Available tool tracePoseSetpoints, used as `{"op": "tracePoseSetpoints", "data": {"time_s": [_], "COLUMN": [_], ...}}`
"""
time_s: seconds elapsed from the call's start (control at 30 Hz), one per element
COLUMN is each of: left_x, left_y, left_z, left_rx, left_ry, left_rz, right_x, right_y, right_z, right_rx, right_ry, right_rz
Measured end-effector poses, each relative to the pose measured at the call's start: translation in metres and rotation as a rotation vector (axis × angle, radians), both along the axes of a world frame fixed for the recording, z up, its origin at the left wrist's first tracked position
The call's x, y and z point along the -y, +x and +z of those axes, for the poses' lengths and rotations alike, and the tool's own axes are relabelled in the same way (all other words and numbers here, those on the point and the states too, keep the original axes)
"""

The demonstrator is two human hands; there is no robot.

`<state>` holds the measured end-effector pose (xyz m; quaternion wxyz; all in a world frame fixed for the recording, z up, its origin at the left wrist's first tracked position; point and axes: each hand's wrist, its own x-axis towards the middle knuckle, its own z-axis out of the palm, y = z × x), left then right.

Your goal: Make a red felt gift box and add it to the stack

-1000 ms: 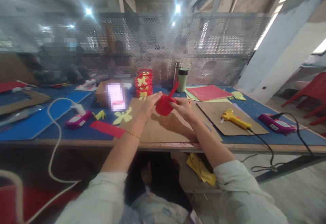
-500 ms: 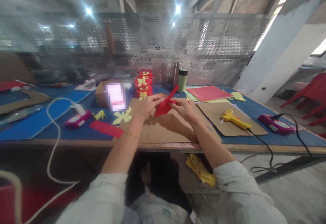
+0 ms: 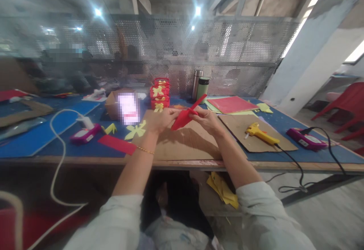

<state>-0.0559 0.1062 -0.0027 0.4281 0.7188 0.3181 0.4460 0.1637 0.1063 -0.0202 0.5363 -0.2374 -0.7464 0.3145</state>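
Between my two hands is a folded red paper piece (image 3: 182, 119), raised over the cardboard sheet (image 3: 187, 143), with a narrow strip sticking up to the right. My left hand (image 3: 163, 120) pinches its left side. The fingers of my right hand (image 3: 209, 120) are closed on its right side, near the strip. Beside my left wrist lies a flat red paper strip (image 3: 116, 144). A yellow paper bow shape (image 3: 135, 130) rests left of my left hand. Behind my hands stand stacked red paper boxes (image 3: 159, 94) with yellow bows.
A yellow glue gun (image 3: 263, 134) lies on cardboard at right, its cord running off the table edge. Purple power strips (image 3: 306, 139) sit at both sides. A green bottle (image 3: 203, 90), a lit phone (image 3: 129, 108) and red sheets (image 3: 233, 104) stand or lie farther back.
The red paper piece has tilted slightly between my hands, and its strip now points further right. Both hands keep hold of it. The view has shifted a little.
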Motion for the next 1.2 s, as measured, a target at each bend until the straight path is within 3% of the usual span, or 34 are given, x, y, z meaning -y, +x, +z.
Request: {"op": "tracePoseSetpoints", "data": {"time_s": [0.57, 0.67, 0.8, 0.97, 1.07, 1.2], "left_x": [0.011, 0.012, 0.014, 0.009, 0.007, 0.009], "left_y": [0.001, 0.001, 0.001, 0.007, 0.008, 0.008], "left_z": [0.011, 0.007, 0.002, 0.003, 0.003, 0.001], "left_rx": [-0.15, -0.241, -0.372, -0.464, -0.519, -0.587], "left_ry": [0.097, 0.176, 0.386, 0.844, 1.082, 1.231], "left_rz": [-0.13, -0.071, 0.131, 0.321, 0.456, 0.563], "right_x": [0.008, 0.01, 0.014, 0.013, 0.01, 0.009], "right_y": [0.003, 0.002, 0.001, 0.004, 0.005, 0.005], "right_z": [0.008, 0.009, 0.011, 0.011, 0.011, 0.011], "right_rx": [0.057, 0.094, 0.109, -0.05, -0.15, -0.121], "right_ry": [-0.071, -0.067, -0.075, -0.09, -0.174, -0.28], "right_rz": [0.018, 0.021, 0.018, -0.102, -0.153, -0.118]}}
